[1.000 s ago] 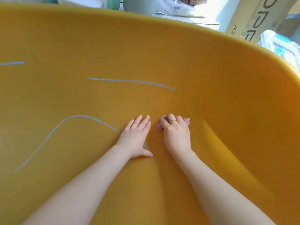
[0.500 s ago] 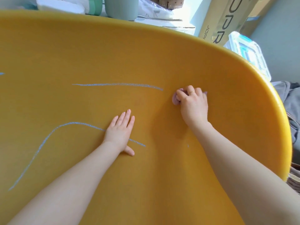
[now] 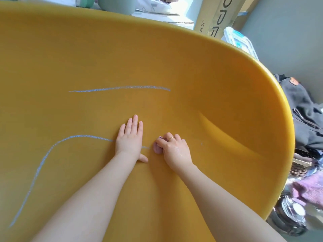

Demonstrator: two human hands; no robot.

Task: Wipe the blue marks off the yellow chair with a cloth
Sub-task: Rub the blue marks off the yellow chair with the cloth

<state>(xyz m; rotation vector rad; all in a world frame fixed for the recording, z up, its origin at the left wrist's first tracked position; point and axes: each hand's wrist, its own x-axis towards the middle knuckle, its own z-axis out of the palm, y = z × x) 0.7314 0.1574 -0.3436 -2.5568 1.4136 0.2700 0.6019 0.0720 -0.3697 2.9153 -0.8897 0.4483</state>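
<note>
The yellow chair (image 3: pixel 201 70) fills nearly the whole view. A straight blue mark (image 3: pixel 120 88) runs across its upper middle. A long curved blue mark (image 3: pixel 52 147) sweeps from the lower left up to my left hand (image 3: pixel 129 138), which lies flat and open on the shell over that mark. A short stub of the mark shows between the two hands. My right hand (image 3: pixel 174 151) is closed around a small pink cloth (image 3: pixel 157 148) and presses it on the chair at the stub's right end. A tiny blue speck (image 3: pixel 201 144) sits right of the cloth.
Beyond the chair's top rim stand a grey-green cup (image 3: pixel 117 4), a cardboard box (image 3: pixel 216 16) and a clear plastic container (image 3: pixel 239 41). Off the right edge lie a dark bag (image 3: pixel 304 109), purple fabric (image 3: pixel 307 189) and a shiny round object (image 3: pixel 290 213).
My right hand with the cloth has come down from near the straight mark's right end to the curved mark's right end beside my left hand. The left hand stays flat.
</note>
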